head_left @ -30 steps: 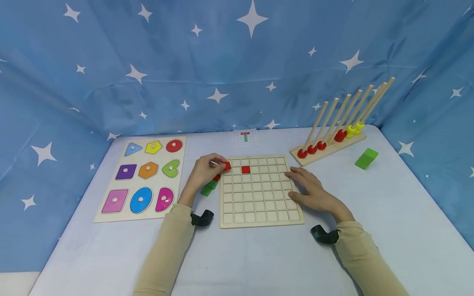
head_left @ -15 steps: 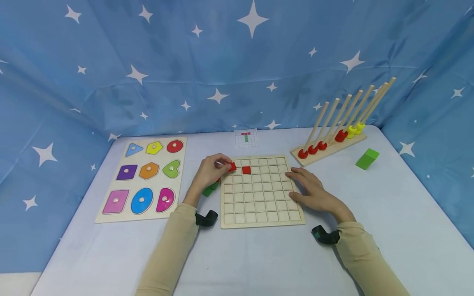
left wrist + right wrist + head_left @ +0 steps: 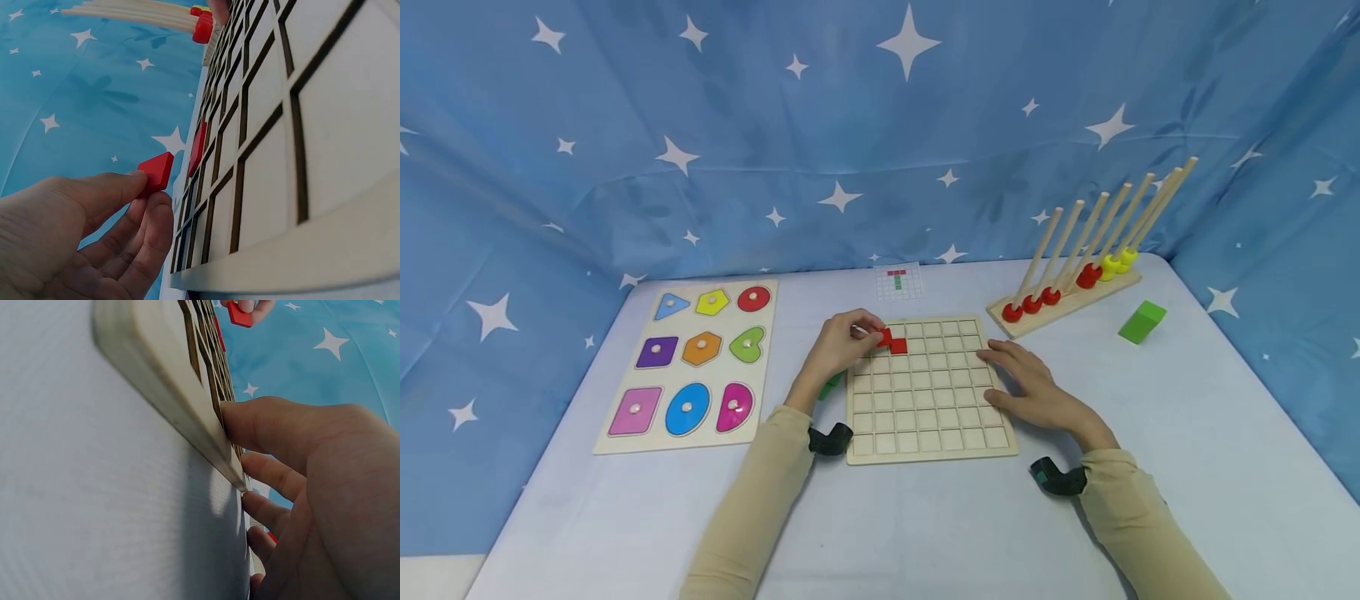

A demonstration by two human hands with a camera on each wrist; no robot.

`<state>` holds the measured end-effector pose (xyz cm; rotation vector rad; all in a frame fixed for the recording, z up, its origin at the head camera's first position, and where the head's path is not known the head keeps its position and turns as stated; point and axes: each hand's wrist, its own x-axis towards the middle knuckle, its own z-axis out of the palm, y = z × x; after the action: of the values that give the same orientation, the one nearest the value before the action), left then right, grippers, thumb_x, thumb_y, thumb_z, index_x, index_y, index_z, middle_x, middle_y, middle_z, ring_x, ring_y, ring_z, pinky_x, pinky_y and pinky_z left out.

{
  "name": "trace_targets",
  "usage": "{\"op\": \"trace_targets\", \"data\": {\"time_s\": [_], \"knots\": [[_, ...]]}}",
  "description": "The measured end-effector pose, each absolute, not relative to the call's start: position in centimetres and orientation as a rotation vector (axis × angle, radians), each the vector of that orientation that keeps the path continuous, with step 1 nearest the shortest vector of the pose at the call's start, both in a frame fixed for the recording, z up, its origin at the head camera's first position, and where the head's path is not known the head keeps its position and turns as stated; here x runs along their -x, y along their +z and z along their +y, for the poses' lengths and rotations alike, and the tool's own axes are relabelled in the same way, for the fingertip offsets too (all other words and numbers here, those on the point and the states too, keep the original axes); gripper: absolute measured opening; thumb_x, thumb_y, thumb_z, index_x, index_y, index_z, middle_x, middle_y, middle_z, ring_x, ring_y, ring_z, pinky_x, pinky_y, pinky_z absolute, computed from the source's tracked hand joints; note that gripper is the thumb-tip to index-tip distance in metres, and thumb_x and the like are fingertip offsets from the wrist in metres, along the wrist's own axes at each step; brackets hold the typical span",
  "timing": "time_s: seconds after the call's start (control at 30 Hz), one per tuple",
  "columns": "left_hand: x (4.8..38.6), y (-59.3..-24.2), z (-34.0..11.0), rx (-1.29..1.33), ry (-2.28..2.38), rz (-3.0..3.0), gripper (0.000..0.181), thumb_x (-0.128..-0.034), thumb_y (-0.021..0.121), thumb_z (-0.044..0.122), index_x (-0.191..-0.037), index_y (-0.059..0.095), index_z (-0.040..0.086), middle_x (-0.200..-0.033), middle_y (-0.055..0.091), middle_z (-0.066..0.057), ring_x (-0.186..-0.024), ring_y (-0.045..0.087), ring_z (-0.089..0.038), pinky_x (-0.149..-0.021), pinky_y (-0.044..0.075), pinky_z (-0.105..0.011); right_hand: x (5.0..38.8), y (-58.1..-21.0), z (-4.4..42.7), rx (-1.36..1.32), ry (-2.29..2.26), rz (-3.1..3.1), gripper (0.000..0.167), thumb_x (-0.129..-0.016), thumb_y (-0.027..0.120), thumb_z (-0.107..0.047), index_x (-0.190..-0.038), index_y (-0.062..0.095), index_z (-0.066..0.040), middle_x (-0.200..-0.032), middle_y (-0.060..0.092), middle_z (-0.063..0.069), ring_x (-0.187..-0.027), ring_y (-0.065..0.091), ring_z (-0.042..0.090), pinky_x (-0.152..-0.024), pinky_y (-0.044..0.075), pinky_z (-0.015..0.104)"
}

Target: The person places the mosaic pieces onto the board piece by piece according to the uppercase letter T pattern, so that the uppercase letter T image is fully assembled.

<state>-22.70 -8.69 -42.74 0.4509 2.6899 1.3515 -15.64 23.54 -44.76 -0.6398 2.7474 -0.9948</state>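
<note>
Between thumb and fingers, my left hand [image 3: 844,343] pinches a red square tile [image 3: 157,173] above the upper left of a wooden grid board [image 3: 932,417]. Another red square tile [image 3: 898,346] lies in a cell just right of it. My right hand [image 3: 1033,387] rests at the board's right edge, thumb and fingertips touching the rim, as the right wrist view shows. Green tiles [image 3: 829,385] lie on the table by the board's left edge, partly hidden by my left hand and wrist.
Behind the board lies a pattern card [image 3: 898,282] with a red and green T. A knobbed shape puzzle [image 3: 700,367] lies at left. A peg stand [image 3: 1063,304] with red and yellow beads stands back right, near a green block [image 3: 1142,322].
My left hand has carried the red tile rightward from the board's left edge, close to the tile lying in the grid. My right hand has stayed in place.
</note>
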Motion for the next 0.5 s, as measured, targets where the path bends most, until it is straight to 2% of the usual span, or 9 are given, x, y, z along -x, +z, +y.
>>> {"op": "trace_targets", "data": {"time_s": [0.5], "knots": [[23.2, -42.6, -6.7, -0.521, 1.335, 2.664, 0.012, -0.0907, 0.064, 0.019, -0.102, 0.068, 0.015, -0.097, 0.069, -0.004, -0.085, 0.066, -0.018, -0.075, 0.053, -0.031, 15.7, -45.0, 23.5, 0.644, -1.004, 2.752, 0.06, -0.089, 0.064, -0.024, -0.142, 0.039, -0.01, -0.153, 0.023, 0.017, -0.141, 0.013, 0.043, -0.108, 0.009, 0.063]]}}
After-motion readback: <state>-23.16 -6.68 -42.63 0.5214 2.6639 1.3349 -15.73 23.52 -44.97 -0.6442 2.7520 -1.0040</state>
